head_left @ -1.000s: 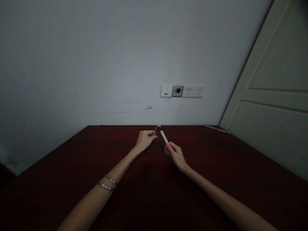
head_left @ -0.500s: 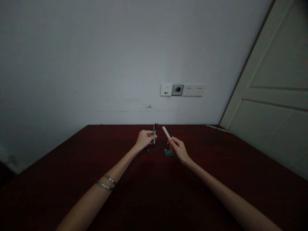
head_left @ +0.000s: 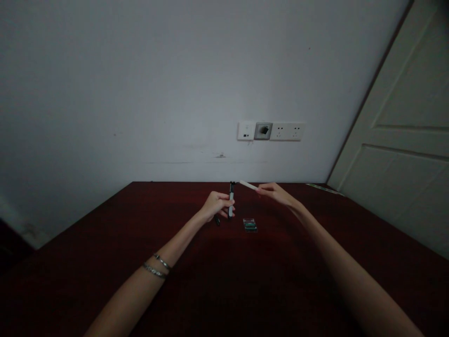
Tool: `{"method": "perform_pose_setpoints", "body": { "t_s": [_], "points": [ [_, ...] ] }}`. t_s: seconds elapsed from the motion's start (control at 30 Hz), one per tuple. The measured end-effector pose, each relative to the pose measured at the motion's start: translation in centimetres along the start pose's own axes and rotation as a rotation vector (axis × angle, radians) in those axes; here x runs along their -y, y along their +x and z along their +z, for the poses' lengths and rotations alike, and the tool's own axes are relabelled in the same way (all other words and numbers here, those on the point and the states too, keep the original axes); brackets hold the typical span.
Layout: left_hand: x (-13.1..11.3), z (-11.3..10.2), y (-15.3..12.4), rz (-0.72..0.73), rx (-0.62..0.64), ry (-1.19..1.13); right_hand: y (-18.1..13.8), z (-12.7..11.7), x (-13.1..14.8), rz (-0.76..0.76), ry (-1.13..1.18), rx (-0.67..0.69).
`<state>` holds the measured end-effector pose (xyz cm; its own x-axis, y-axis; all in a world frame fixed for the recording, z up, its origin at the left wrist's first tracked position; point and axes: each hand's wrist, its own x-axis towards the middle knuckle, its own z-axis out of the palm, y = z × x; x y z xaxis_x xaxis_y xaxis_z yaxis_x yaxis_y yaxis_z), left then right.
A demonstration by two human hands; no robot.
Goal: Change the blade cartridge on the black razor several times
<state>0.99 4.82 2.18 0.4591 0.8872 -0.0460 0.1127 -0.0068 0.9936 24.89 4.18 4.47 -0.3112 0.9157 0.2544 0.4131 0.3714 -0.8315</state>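
My left hand (head_left: 216, 206) is closed around a slim black-and-grey handle (head_left: 230, 206), held upright. A short dark crosspiece tops it, giving a razor-like shape, though its exact kind is too small to make out. Between the fingers of my right hand (head_left: 275, 194) is a thin white stick (head_left: 248, 185), pointing left with its tip close to the crosspiece; whether they touch I cannot tell. Below my left hand lies a small black object (head_left: 217, 221), partly hidden by the fingers. A small clear pack (head_left: 250, 225) with teal-green contents rests on the table between the hands.
The dark red table (head_left: 224, 281) ends against a pale wall (head_left: 175, 93). Sockets and a switch (head_left: 270, 131) are set in the wall above its far edge. A flat strip (head_left: 324, 189) lies at the far right corner, near a panelled door (head_left: 403, 140).
My right hand has moved up and right, away from the clear pack, and the white stick now slants flatter toward the crosspiece. My left hand keeps its hold; the view has shifted slightly.
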Motion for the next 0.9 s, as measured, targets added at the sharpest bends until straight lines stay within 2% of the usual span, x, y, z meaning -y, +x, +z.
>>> {"method": "perform_pose_setpoints", "body": {
  "t_s": [0.13, 0.27, 0.47, 0.7, 0.9],
  "points": [
    [0.4, -0.1, 0.3, -0.007, -0.011, -0.006, -0.2, 0.5, 0.6, -0.034, -0.003, 0.02],
    [0.6, 0.3, 0.3, -0.01, 0.051, 0.002, 0.4, 1.3, 0.7, -0.054, 0.005, 0.059],
    [0.1, -0.2, 0.0, 0.01, 0.015, 0.004, 0.5, 0.0, -0.7, -0.004, -0.023, 0.015],
    [0.5, -0.2, 0.2, 0.028, 0.066, 0.049, 0.7, 1.2, 0.9, -0.057, -0.013, 0.074],
    [0.4, -1.3, 0.5, 0.093, 0.061, 0.058, 0.4, -1.3, -1.1, 0.059, 0.012, 0.102]
  ]
}}
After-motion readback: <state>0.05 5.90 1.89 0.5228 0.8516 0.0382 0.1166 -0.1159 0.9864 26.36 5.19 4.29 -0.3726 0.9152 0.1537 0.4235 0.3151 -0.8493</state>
